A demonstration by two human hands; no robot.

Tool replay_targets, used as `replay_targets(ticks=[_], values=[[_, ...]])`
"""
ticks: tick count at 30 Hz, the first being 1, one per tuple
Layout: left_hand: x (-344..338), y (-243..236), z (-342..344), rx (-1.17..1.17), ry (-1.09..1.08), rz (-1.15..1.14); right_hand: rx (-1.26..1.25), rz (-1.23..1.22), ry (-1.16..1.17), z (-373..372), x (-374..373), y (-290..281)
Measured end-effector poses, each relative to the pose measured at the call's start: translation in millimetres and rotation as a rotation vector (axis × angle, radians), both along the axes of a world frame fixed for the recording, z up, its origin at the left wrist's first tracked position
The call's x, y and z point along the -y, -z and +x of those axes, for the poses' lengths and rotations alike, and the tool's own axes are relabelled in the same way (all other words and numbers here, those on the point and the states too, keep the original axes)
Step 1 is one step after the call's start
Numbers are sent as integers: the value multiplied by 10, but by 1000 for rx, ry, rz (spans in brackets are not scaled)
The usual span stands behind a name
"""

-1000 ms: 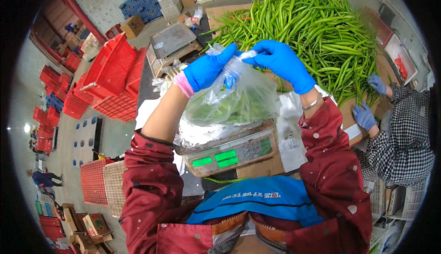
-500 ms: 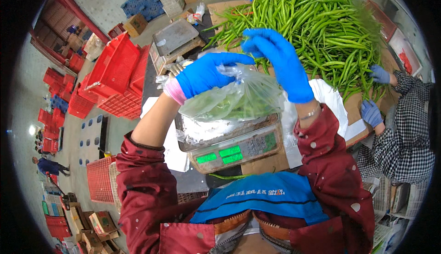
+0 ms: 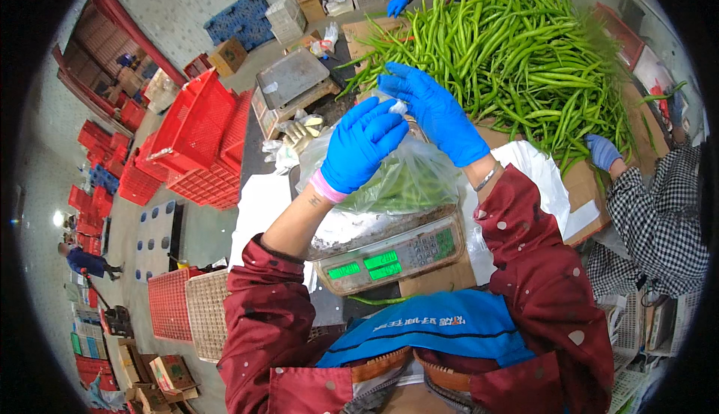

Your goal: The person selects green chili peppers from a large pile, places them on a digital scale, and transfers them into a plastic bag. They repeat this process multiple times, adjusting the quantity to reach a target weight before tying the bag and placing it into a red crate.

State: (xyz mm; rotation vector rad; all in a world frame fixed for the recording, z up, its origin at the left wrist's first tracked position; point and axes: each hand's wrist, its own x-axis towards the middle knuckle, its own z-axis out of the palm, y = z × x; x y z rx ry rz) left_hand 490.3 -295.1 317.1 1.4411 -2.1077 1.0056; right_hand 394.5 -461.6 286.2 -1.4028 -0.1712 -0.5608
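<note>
My left hand [image 3: 359, 148], in a blue glove, has its fingers bent around the gathered top of a clear plastic bag [image 3: 419, 182] of green peppers. The bag rests on a metal scale [image 3: 386, 257] with green displays. My right hand [image 3: 434, 114], also blue-gloved, is just above the bag's neck with its fingers stretched out; its thumb is partly hidden. A big heap of long green peppers [image 3: 509, 62] covers the cardboard beyond, and a stray pepper [image 3: 374, 299] lies in front of the scale.
A second scale [image 3: 292, 77] and pale gloves [image 3: 303, 131] sit at back left. Red crates [image 3: 183, 122] are stacked left, near a pallet [image 3: 153, 238]. A co-worker's gloved hand [image 3: 603, 152] touches the heap at right; another's hand [image 3: 397, 5] is at the far edge. A distant person [image 3: 82, 260] stands left.
My left hand has turned more upright and its fingers curl at the bag's top. My right hand went up, then shifted slightly. The far co-worker's arm has come into view; the right co-worker's hands moved.
</note>
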Motion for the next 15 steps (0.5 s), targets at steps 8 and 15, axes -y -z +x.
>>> replay_targets(ticks=[8,15], values=[[60,28,6,-193,14,-34,-107,-472,-45,-62,7,189],[138,67,0,-471,76,6,-179,57,-99,-134,-70,77]])
